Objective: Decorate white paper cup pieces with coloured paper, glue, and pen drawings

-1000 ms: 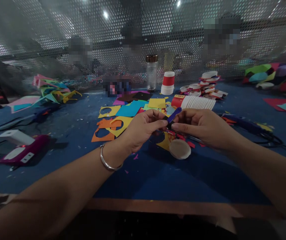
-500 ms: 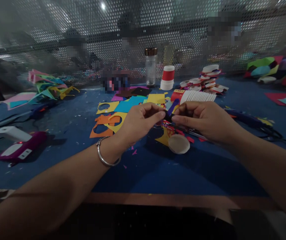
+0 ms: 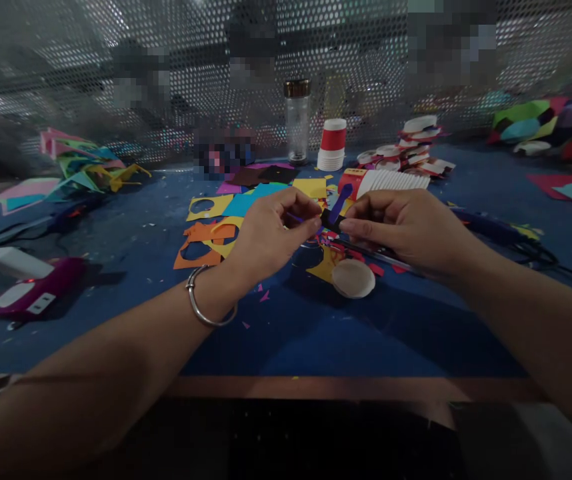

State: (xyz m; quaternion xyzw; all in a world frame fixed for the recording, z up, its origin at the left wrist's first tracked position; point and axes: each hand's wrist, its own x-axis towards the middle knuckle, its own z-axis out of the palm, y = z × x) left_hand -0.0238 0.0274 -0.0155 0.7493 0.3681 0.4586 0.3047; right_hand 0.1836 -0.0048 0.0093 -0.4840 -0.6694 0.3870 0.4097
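Observation:
Over the middle of the table, my left hand (image 3: 279, 227) and my right hand (image 3: 401, 223) meet fingertip to fingertip. Both pinch a small black piece (image 3: 333, 221), which looks like paper, one hand at each end. A purple paper strip (image 3: 342, 200) with a rounded tip rises from it between the hands. Part of the black piece is hidden by my fingers. Below the right hand, a thin rod-like tool (image 3: 383, 255) lies on the table. A pale round disc (image 3: 353, 279) rests just in front, on the edge of a yellow paper offcut (image 3: 322, 268).
Coloured paper sheets (image 3: 256, 202) and scraps lie behind my left hand. Beyond stand a glass bottle (image 3: 297, 127) and stacked paper cups (image 3: 333, 143); another cup stack (image 3: 391, 180) lies sideways. A purple power strip (image 3: 61, 283) sits left, with cables around it.
The purple strip stands more upright and shows more of its length, and more of the black piece shows. My hands stay pinched together. The whole view has shifted slightly.

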